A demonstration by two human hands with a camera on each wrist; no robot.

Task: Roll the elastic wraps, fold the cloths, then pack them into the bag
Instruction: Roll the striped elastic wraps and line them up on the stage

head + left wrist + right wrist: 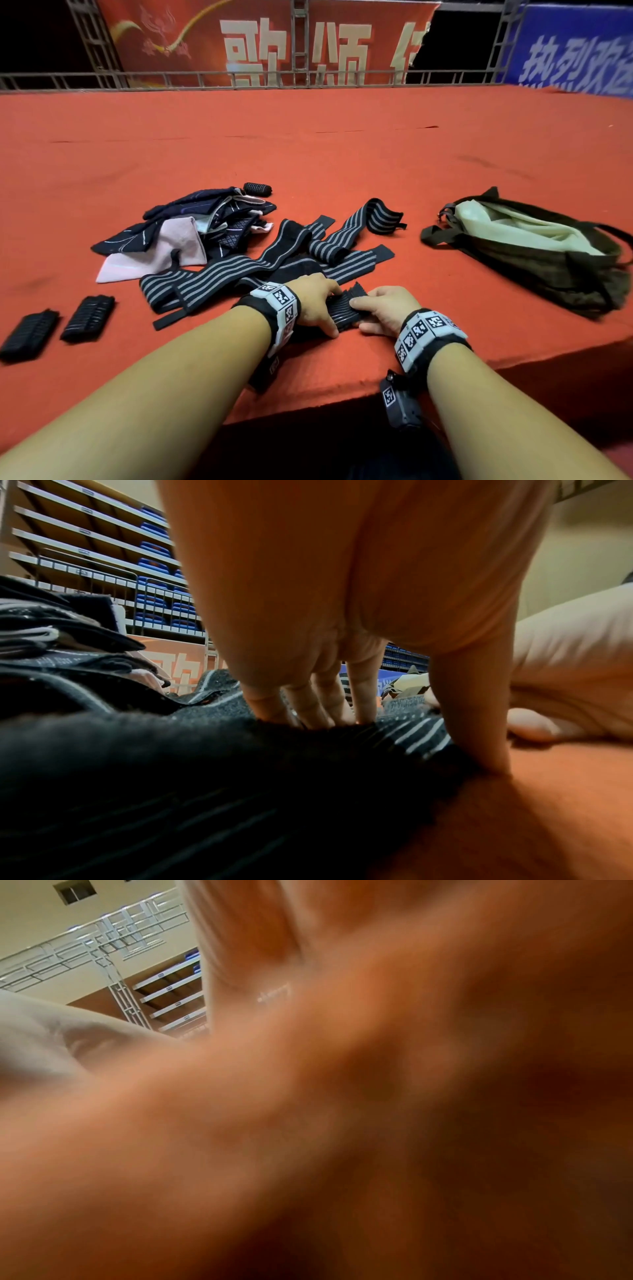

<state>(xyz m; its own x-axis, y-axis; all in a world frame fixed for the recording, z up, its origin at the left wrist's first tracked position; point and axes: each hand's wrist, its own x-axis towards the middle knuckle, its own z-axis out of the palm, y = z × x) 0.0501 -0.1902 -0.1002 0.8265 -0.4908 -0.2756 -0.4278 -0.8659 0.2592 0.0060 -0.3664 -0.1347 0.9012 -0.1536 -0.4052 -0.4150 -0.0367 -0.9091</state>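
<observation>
A black elastic wrap with grey stripes (346, 307) lies partly rolled near the front edge of the red surface. My left hand (318, 301) arches over its left end, thumb on the near side. In the left wrist view the fingers (270, 699) press down onto the wrap (411, 731). My right hand (383, 308) pinches the roll's right end, thumb on top. Several unrolled striped wraps (260, 260) lie tangled just beyond my hands. A heap of dark and pink cloths (202, 226) sits behind them. The dark olive bag (534, 260) lies open at the right. The right wrist view is blurred skin.
Two rolled black wraps (29, 334) (89, 317) lie at the near left, and a third roll (257, 188) sits behind the cloth heap. The red surface (342, 154) drops off at its front edge (376, 390) under my wrists. A metal rail and banners stand far behind.
</observation>
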